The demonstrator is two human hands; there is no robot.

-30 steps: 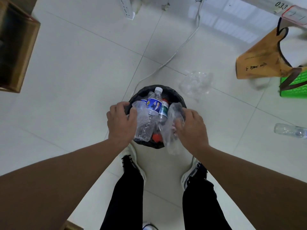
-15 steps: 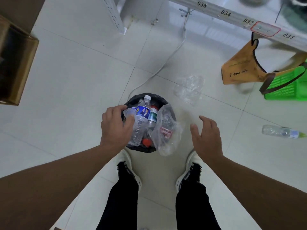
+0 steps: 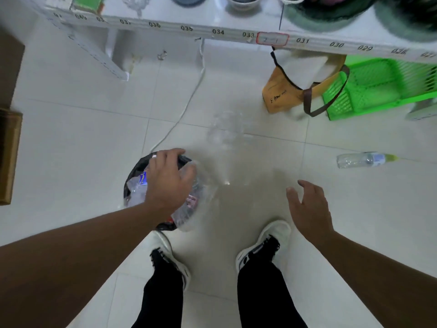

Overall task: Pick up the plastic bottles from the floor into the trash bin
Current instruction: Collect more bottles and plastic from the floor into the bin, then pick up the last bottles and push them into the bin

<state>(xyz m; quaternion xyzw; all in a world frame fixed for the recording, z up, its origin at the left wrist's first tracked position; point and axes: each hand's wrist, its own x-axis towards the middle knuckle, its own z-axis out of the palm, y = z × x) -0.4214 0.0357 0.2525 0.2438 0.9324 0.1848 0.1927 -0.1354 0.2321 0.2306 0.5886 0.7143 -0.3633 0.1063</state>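
Your left hand [image 3: 169, 179] presses flat on the bottles heaped in the trash bin [image 3: 137, 165]; your right hand [image 3: 308, 205] hangs empty, fingers spread. Reach it for the bottle [image 3: 361, 159] lying well right of the bin, gripping mid-body.

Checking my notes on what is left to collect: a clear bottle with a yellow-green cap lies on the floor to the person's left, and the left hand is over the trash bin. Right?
Not quite. The head view shows the bottle lying on the floor to the person's right, beyond the open right hand. The left hand is indeed over the trash bin.
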